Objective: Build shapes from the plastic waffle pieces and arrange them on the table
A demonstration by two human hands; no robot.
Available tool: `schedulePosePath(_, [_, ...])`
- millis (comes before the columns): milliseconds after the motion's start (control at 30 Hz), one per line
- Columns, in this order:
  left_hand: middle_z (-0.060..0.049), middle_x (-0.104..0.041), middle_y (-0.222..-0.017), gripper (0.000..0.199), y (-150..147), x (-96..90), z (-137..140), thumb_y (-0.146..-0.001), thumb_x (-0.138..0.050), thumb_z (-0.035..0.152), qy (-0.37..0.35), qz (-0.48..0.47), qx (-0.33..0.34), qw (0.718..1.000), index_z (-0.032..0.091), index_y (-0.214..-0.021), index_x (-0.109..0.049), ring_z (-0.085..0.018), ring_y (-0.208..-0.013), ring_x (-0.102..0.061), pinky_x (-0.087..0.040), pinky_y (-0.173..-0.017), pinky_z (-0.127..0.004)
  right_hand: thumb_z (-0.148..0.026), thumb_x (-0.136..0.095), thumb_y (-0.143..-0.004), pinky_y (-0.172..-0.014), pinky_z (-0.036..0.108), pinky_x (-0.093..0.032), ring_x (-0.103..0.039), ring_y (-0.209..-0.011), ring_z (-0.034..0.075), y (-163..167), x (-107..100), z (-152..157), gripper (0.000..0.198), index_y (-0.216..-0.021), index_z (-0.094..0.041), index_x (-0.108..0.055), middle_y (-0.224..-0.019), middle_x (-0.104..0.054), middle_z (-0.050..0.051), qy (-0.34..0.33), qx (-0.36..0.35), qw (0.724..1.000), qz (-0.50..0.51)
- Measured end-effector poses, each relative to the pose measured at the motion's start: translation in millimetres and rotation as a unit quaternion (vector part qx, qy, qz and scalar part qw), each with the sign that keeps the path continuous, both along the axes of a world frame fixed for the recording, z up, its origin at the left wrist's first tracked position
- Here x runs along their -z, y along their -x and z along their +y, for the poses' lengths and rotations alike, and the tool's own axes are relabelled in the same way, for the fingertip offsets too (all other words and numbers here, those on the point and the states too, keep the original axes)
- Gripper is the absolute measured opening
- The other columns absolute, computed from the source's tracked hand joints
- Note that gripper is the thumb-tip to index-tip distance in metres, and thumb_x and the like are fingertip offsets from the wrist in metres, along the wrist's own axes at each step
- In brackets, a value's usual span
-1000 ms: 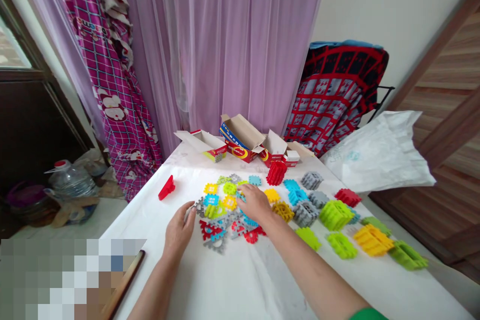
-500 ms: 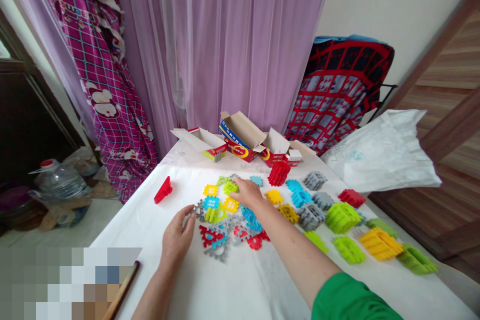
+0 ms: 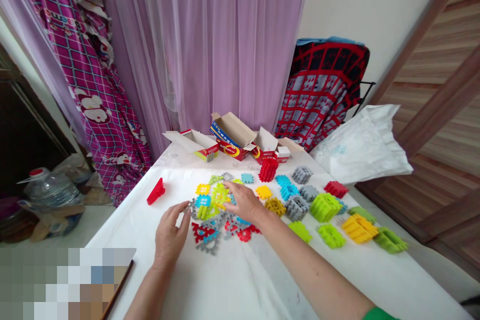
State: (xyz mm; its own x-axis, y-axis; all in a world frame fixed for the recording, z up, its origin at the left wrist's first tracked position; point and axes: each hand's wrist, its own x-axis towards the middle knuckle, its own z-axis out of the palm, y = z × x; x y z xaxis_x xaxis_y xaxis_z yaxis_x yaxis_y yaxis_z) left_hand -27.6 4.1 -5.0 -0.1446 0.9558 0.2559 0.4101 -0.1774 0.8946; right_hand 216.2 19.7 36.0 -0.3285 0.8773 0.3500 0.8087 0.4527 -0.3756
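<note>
My left hand [image 3: 169, 234] hovers at the left edge of a loose pile of flat, notched plastic building pieces, its thumb and index finger apart beside a dark grey piece [image 3: 192, 208]. Over the pile's right side reaches my right hand [image 3: 244, 203], fingers spread from the thumb, with a lime-green piece [image 3: 219, 192] by its fingertips. Whether those fingertips touch it is hard to see. A blue square [image 3: 203, 201] and a yellow square [image 3: 203, 189] lie between the hands. Red triangular pieces [image 3: 203, 233] and a grey triangle [image 3: 207, 247] lie nearer me; my right hand hides part of the pile.
Stacks of sorted pieces stand to the right, among them lime-green [image 3: 325, 207], yellow [image 3: 360, 228] and grey [image 3: 297, 207]. A red stack [image 3: 268, 170] stands behind. Opened cardboard boxes [image 3: 233, 130] line the far edge. A red piece [image 3: 156, 191] lies alone at left.
My right hand has drawn back slightly toward me over the pile, its fingers more spread. My left hand stays at the pile's left edge. The whole view has shifted to the right.
</note>
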Motion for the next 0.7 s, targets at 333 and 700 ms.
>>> schedulePosePath(333, [0.007, -0.051, -0.047, 0.066, -40, -20.7, -33, -0.057, -0.066, 0.077, 0.198, -0.119, 0.166, 0.959, 0.019, -0.087, -0.064, -0.008, -0.036, -0.039, -0.024, -0.037, -0.021, -0.014, -0.063, -0.082, -0.099, 0.04, -0.049, -0.061, -0.116, 0.024, 0, -2, -52, 0.057, -0.137, -0.019, -0.046, -0.127, -0.064, 0.013, -0.077, -0.144, 0.985, -0.059])
schedulePosePath(700, [0.009, -0.049, -0.041, 0.062, -57, -21.9, -54, -0.053, -0.068, 0.076, 0.271, -0.121, 0.235, 0.926, 0.023, -0.081, -0.054, -0.006, -0.033, -0.032, -0.017, -0.038, -0.02, -0.037, -0.074, -0.079, -0.085, 0.037, -0.05, -0.059, -0.101, 0.025, 3, -20, -106, 0.051, -0.123, -0.019, -0.054, -0.116, -0.065, 0.009, -0.037, -0.014, 0.99, -0.139])
